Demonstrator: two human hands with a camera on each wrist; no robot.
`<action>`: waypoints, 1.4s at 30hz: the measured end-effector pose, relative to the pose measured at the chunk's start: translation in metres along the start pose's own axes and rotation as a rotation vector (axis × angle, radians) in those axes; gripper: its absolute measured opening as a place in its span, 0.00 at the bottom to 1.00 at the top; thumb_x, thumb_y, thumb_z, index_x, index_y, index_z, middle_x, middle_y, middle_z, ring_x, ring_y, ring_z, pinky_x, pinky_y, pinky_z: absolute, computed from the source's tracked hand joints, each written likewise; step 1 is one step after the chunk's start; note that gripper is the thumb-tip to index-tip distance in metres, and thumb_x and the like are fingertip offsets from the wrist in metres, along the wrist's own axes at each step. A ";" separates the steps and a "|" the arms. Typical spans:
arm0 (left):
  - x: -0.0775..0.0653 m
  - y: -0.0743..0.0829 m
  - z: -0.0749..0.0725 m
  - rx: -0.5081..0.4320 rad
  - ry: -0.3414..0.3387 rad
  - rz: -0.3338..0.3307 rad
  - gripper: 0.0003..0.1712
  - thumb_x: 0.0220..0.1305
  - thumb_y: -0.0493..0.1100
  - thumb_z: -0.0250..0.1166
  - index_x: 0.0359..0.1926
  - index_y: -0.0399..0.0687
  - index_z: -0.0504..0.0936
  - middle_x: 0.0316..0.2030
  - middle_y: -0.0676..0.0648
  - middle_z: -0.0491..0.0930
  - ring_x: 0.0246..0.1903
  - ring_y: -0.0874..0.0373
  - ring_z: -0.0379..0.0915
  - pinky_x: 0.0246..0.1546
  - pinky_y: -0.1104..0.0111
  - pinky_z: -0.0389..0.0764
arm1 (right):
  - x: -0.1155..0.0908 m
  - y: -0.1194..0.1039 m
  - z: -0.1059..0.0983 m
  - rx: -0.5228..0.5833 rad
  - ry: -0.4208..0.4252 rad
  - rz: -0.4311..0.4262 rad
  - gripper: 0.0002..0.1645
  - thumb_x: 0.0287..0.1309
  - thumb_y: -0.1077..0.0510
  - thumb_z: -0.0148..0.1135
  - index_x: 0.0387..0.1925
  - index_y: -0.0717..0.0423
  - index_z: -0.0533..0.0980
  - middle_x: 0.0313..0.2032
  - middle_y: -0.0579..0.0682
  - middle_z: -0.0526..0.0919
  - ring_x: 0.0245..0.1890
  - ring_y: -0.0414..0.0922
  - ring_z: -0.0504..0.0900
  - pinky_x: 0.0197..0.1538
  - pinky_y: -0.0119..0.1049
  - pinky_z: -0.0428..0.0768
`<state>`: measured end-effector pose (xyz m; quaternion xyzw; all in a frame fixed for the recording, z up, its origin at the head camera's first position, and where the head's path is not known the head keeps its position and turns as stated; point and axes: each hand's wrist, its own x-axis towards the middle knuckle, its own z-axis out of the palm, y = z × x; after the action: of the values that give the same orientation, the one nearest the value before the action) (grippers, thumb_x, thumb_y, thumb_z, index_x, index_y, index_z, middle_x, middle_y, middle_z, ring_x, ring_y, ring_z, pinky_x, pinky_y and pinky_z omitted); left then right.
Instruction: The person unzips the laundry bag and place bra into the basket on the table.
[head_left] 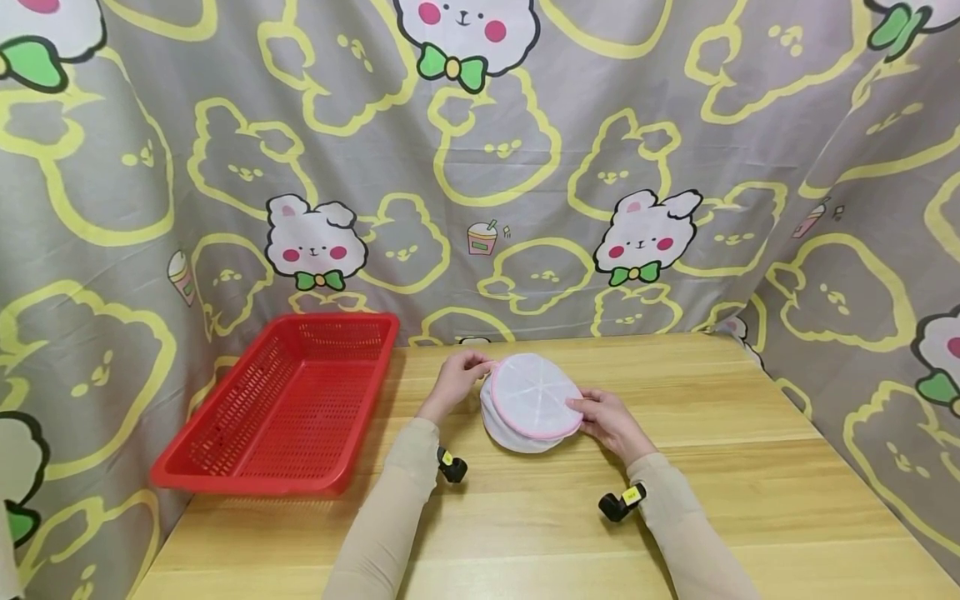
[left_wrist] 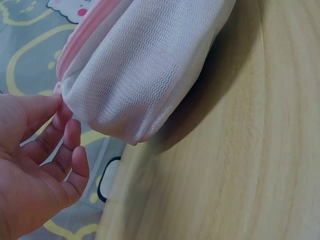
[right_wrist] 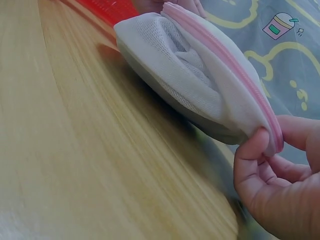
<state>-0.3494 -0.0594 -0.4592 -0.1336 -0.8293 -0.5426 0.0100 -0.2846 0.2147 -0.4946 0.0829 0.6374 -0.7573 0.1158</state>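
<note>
A round white mesh laundry bag [head_left: 536, 396] with a pink zipper around its rim is held tilted over the wooden table. My left hand [head_left: 456, 379] pinches the bag's left edge near the zipper between thumb and index finger; in the left wrist view the other fingers of this hand [left_wrist: 50, 150] curl loosely. On the opposite side, my right hand [head_left: 609, 421] grips the rim, its thumb on the top face. The right wrist view shows these fingers [right_wrist: 252, 155] around the pink zipper [right_wrist: 235, 65], which looks closed along the part in sight. The mesh side sags in folds.
A red perforated plastic basket [head_left: 360, 417] stands at the left of the wooden table [head_left: 525, 533]. Behind and on both sides hangs a grey curtain [head_left: 510, 275] with cartoon prints. Small black cameras [head_left: 452, 467] are strapped to both wrists.
</note>
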 end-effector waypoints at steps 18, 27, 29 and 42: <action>-0.007 -0.003 0.002 -0.005 0.027 0.000 0.09 0.67 0.43 0.63 0.40 0.42 0.83 0.36 0.44 0.83 0.37 0.54 0.78 0.40 0.69 0.78 | -0.003 -0.002 0.003 0.095 0.046 -0.061 0.18 0.63 0.68 0.58 0.53 0.63 0.67 0.28 0.42 0.80 0.25 0.35 0.81 0.29 0.27 0.81; -0.009 -0.008 0.004 -0.029 0.044 -0.021 0.10 0.66 0.46 0.63 0.40 0.44 0.84 0.33 0.47 0.81 0.35 0.59 0.74 0.39 0.70 0.76 | -0.002 -0.001 0.003 0.105 0.066 -0.060 0.15 0.63 0.69 0.57 0.51 0.60 0.69 0.28 0.43 0.80 0.24 0.36 0.80 0.29 0.27 0.81; -0.010 -0.008 0.004 -0.034 0.046 -0.019 0.09 0.66 0.45 0.64 0.40 0.44 0.84 0.33 0.47 0.81 0.36 0.56 0.76 0.39 0.70 0.76 | -0.002 -0.001 0.003 0.103 0.075 -0.062 0.16 0.63 0.69 0.57 0.51 0.61 0.69 0.28 0.43 0.79 0.24 0.36 0.80 0.28 0.27 0.81; -0.015 -0.011 0.007 -0.055 0.076 0.012 0.09 0.66 0.45 0.63 0.39 0.44 0.84 0.32 0.47 0.80 0.34 0.61 0.73 0.37 0.70 0.75 | -0.001 -0.001 0.005 0.110 0.092 -0.056 0.13 0.63 0.69 0.57 0.47 0.58 0.70 0.27 0.44 0.78 0.22 0.36 0.80 0.26 0.27 0.80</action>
<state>-0.3371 -0.0602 -0.4744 -0.1180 -0.8123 -0.5698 0.0408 -0.2833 0.2096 -0.4924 0.1060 0.6013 -0.7896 0.0606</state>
